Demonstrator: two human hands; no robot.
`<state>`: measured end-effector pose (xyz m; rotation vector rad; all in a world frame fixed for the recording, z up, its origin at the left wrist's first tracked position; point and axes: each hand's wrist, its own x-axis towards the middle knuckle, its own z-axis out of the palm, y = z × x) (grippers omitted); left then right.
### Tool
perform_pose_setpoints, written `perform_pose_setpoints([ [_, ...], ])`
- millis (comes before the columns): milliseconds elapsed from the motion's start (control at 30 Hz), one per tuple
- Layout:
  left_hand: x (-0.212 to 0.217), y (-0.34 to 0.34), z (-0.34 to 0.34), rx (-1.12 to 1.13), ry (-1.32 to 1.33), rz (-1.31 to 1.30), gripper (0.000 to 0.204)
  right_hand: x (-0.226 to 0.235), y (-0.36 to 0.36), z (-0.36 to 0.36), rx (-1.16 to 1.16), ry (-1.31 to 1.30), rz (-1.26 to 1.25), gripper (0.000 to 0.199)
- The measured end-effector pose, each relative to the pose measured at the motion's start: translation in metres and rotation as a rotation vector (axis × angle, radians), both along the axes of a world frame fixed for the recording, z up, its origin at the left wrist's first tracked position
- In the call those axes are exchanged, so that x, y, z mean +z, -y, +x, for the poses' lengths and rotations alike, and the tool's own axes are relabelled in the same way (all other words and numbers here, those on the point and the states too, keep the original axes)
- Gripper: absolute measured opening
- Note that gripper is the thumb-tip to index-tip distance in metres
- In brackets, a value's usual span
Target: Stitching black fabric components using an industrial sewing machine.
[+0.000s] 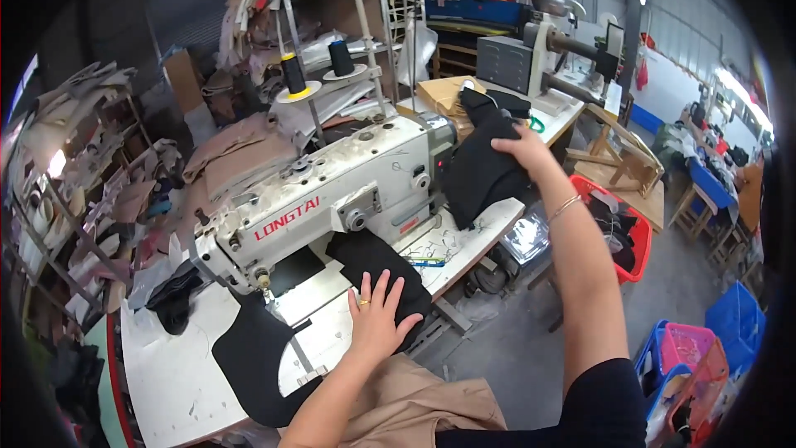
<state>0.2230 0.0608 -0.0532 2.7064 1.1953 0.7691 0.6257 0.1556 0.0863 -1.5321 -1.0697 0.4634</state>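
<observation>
I have the folded black fabric piece (373,259) lying on the white sewing table (178,382), its far end reaching toward the machine's arm. The left hand (375,323) rests on its near part, palm down with fingers spread, pressing rather than pinching.

Beyond it, the right hand (522,152) is on a loose bundle of black cloth panels (489,170) by the machine's right end. I see its thumb standing apart from the fingers, but the fingertips are partly lost against the dark cloth, so I can't tell whether it pinches anything.

A curved black fabric panel (249,357) lies to the left, its upper edge near the needle and presser foot (267,294) of the white industrial sewing machine (332,187). A small blue-and-green tool (427,262) sits just beside the folded piece, among dark thread scraps (448,241).

My judgement of the risks: pulling at the bundle could drag several layers together if they cling; a sideways press from the left hand could skew the folded piece or nudge the tool; and loose scraps could catch under the cloth.
</observation>
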Motion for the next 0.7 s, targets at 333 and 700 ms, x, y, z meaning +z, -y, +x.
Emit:
perform_pose_setpoints([
  [333,0.104,0.047,-0.036,-0.149,0.496,0.306,0.083,0.196,0.189,-0.127,-0.056,1.422,0.185,0.049],
  [700,0.187,0.124,-0.229,0.034,0.622,-0.118,0.051,0.181,0.169,-0.452,1.224,1.664,0.783,0.007],
])
